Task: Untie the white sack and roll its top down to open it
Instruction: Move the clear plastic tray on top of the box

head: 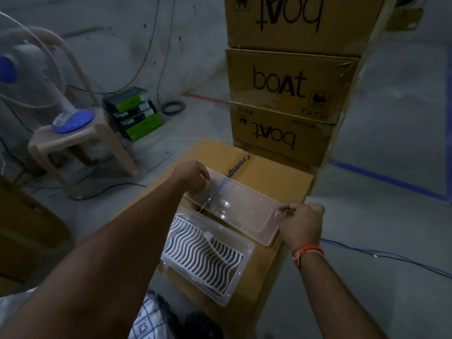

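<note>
No white sack shows clearly in this view; only a pale edge of something white [14, 299] lies at the bottom left, too dim to name. My left hand [193, 177] grips the far left end of a clear plastic tray [244, 206]. My right hand [300, 223] pinches the same tray's near right corner. The tray is held just above a low cardboard box [274, 177]. Beside it, nearer to me, a second clear tray [242, 272] holds a white ribbed rack [200, 253].
Three stacked "boat" cartons [283, 94] rise behind the low box. A beige plastic stool [80, 143] with a blue-and-white fan base stands at the left, green boxes [134, 113] behind it. Cables cross the grey floor. Blue tape lines run at the right.
</note>
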The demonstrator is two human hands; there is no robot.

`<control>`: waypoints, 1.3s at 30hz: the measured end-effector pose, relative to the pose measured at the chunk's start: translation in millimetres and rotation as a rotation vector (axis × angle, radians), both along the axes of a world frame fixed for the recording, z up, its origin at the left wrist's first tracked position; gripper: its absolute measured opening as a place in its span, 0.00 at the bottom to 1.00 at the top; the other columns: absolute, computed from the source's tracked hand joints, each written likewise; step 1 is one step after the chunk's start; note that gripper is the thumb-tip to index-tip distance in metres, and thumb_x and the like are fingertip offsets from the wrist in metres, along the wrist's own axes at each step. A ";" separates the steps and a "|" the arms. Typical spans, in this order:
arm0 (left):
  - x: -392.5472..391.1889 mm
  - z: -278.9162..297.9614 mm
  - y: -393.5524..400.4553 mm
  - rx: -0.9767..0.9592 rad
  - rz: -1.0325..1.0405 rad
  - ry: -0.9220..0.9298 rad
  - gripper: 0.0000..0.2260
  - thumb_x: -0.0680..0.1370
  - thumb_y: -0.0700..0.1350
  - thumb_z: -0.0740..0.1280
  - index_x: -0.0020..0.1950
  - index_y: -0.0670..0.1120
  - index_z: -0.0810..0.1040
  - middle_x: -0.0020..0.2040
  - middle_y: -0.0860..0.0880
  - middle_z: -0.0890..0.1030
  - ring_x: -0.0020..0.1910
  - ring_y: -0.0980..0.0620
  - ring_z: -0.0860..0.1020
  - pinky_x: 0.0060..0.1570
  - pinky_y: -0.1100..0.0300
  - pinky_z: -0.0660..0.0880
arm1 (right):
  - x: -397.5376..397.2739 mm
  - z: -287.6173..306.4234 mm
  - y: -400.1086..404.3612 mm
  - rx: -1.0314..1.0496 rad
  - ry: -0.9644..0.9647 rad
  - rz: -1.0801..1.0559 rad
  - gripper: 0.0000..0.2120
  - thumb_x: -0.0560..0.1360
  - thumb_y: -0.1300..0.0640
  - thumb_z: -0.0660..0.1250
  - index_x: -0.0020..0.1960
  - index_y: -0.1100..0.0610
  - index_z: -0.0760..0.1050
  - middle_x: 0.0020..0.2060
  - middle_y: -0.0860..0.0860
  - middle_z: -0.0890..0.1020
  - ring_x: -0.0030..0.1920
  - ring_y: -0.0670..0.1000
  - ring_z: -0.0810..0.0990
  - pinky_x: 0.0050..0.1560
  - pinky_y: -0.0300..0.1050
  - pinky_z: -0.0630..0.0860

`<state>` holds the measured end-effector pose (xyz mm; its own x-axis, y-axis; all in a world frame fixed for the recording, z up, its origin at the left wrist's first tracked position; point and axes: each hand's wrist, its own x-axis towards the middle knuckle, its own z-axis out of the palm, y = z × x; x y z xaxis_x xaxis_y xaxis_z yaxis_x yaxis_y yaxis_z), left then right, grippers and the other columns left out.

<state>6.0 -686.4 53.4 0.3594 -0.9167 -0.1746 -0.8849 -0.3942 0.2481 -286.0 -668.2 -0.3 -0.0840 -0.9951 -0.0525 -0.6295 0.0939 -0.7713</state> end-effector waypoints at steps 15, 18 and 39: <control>-10.4 35.5 54.3 -0.535 0.484 0.458 0.24 0.78 0.62 0.70 0.67 0.47 0.76 0.41 0.48 0.77 0.45 0.42 0.88 0.55 0.44 0.84 | -6.6 48.6 60.5 -0.309 -0.503 -0.039 0.16 0.74 0.65 0.74 0.60 0.54 0.83 0.46 0.48 0.84 0.42 0.46 0.81 0.45 0.36 0.79; -5.8 43.9 71.5 -0.588 0.589 0.560 0.19 0.71 0.56 0.77 0.58 0.48 0.83 0.39 0.48 0.83 0.43 0.45 0.88 0.53 0.45 0.86 | -0.2 59.0 78.9 -0.319 -0.621 0.006 0.13 0.74 0.68 0.72 0.54 0.54 0.86 0.48 0.49 0.84 0.42 0.46 0.81 0.46 0.35 0.80; 42.5 11.7 200.7 -0.582 0.581 0.527 0.12 0.77 0.45 0.76 0.60 0.46 0.87 0.57 0.43 0.88 0.57 0.45 0.86 0.63 0.49 0.82 | 30.4 75.0 186.2 0.028 -0.687 0.013 0.08 0.75 0.65 0.72 0.53 0.61 0.85 0.40 0.53 0.84 0.36 0.38 0.77 0.31 0.18 0.69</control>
